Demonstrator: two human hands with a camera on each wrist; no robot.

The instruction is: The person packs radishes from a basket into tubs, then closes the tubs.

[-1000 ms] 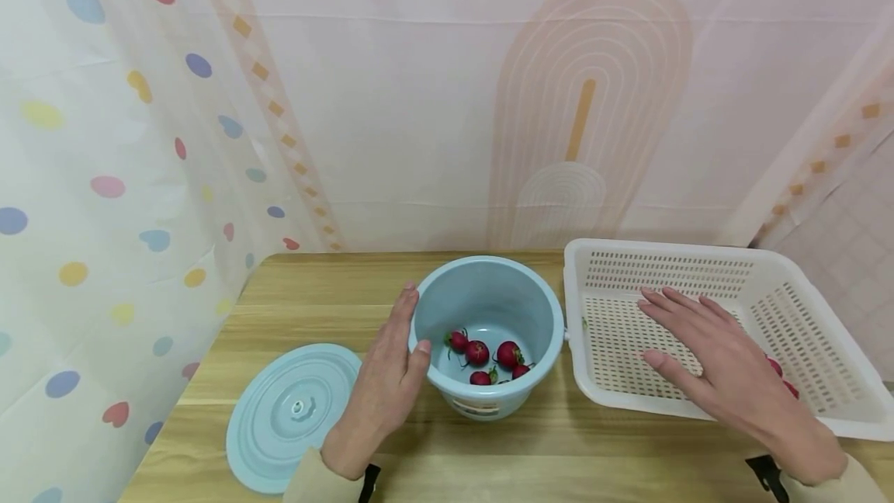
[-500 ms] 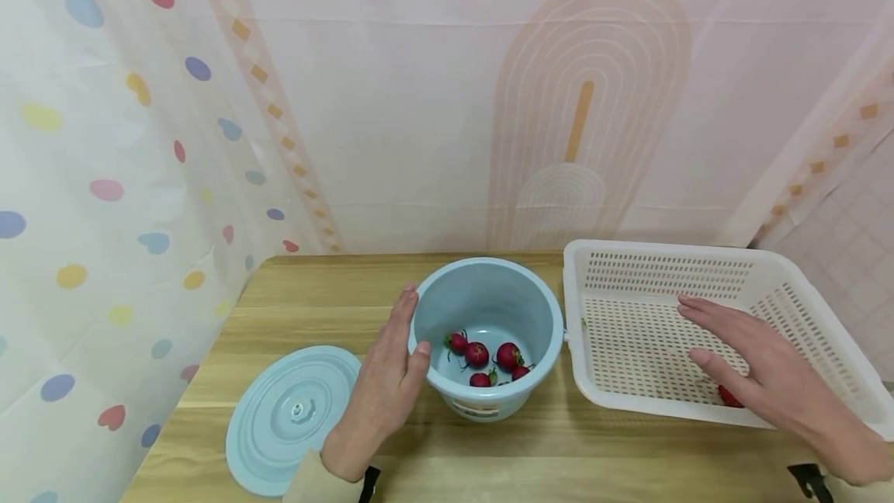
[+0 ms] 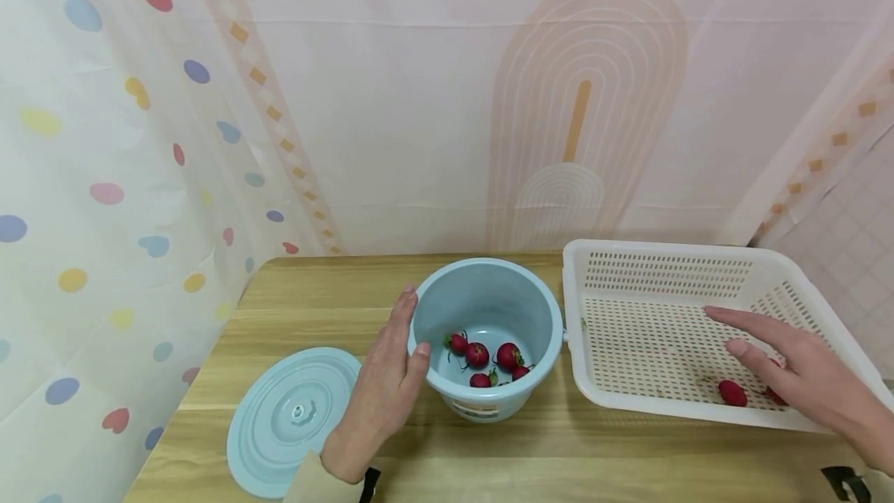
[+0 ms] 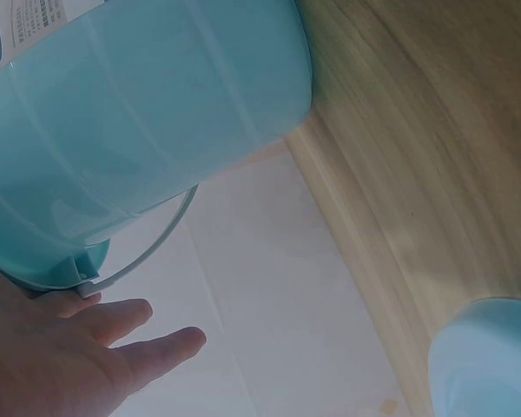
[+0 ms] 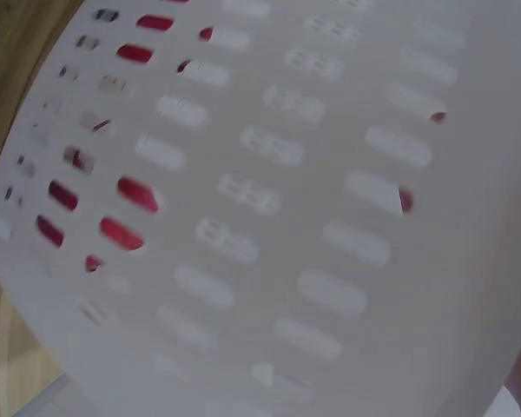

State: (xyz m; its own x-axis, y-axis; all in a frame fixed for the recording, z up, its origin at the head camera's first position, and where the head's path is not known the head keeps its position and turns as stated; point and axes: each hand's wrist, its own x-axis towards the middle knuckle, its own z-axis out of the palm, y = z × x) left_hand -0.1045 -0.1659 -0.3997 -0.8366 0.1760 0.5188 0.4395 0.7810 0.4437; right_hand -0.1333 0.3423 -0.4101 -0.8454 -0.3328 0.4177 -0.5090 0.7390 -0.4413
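Red radishes point(image 3: 477, 355): five you can count lie in the bottom of the bucket point(image 3: 482, 293), between your hands; more lie in the basket point(image 3: 628, 340), below your right hand.
Bucket: upright, just right of your left hand, with no cover on.
Left hand point(image 3: 384, 379): fingers nearly straight, thumb held apart, along the bucket's side and pinching nothing; you cannot tell how firmly it touches.
Right hand point(image 3: 803, 375): fingers extended and thumb apart over the basket, holding nothing you can see.
Lid point(image 3: 265, 410): flat on the bench point(image 3: 335, 293), left of your left hand.
Progress: with radishes in both containers, your work looks partway along; if you are filling the bucket, five are in, and those under your right hand remain, with the lid unused.
Hidden: your right hand covers part of the basket and its radishes, and the right wrist view gives only blurred red through the slots, so you get no sure count there; your left sleeve hides a bit of the lid's edge.
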